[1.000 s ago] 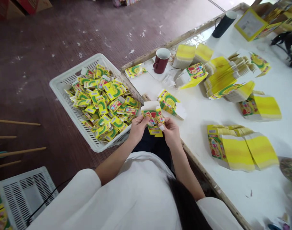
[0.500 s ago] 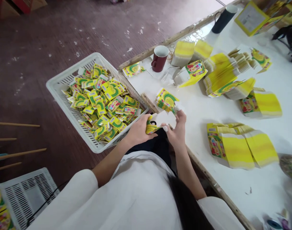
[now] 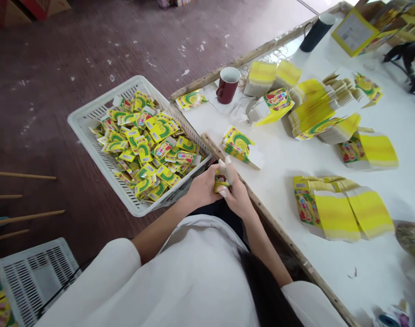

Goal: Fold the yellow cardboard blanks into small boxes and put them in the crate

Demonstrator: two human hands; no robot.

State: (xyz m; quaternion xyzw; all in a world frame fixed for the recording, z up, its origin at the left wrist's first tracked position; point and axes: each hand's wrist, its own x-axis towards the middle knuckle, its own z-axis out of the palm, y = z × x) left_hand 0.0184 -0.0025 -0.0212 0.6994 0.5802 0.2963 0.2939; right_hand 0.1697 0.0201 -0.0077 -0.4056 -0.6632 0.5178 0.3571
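Between my hands, in front of my lap by the table edge, is a small yellow-and-green printed carton (image 3: 221, 180). My left hand (image 3: 204, 185) grips its left side. My right hand (image 3: 237, 193) closes round the other side, fingers bent over its top, so most of the carton is hidden. A short stack of similar flat cartons (image 3: 237, 143) lies on the table just beyond my right hand. To the left of my hands, a white plastic basket (image 3: 103, 184) is heaped with small yellow cartons (image 3: 149, 141).
On the white table (image 3: 272, 190) stand a dark red mug (image 3: 227, 88) and a dark tall cup (image 3: 316, 34). Several bundles of flat yellow cartons (image 3: 340, 209) lie to the right. A wooden strip (image 3: 278, 231) edges the table. Another white crate (image 3: 40, 272) is at lower left.
My right hand has come in from the right and closed on the carton. Its white flaps, spread out before, are now folded in or covered by my fingers.
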